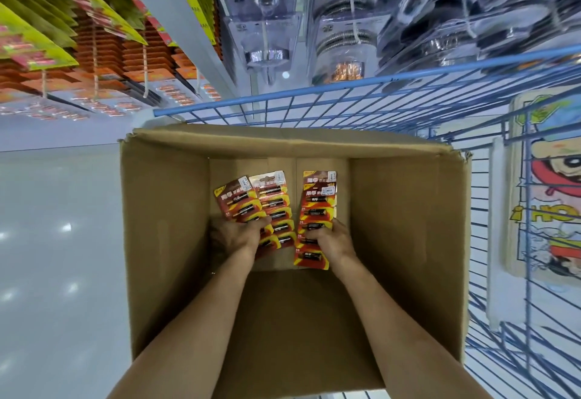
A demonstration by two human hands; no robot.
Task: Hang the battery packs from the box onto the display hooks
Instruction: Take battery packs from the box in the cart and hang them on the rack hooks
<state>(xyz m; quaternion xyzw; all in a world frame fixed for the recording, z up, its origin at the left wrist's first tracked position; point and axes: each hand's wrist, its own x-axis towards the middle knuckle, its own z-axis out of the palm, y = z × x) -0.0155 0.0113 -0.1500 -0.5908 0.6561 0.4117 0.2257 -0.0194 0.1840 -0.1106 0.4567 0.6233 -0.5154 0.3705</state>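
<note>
A glossy white floor point(47, 241) fills the left side of the view. Above it, rows of orange and yellow hung cards point(103, 52) crowd white hooks point(145, 68). Clear blister packs point(345, 21) hang across the top right.

A blue wire cart point(345, 106) runs from the middle to the right edge. A cartoon board point(547, 184) stands against its right side.

A large open cardboard box point(163, 225) sits in the cart, its walls deep and bare. Both bare forearms reach down into it from the bottom edge.

All the loose packs lie on the box floor, towards its far wall. The left packs point(270, 206) are a fan of red and yellow strips, overlapping and tilted slightly left. The right packs point(317, 206) form a straighter column just beside them, with a thin gap between the two groups.

The left hand point(237, 235) has its fingers curled over the lower end of the left packs and grips them. The right hand point(333, 241) is wrapped round the right edge of the right packs, near their lower half, holding them. How many packs each hand holds cannot be told.
</note>
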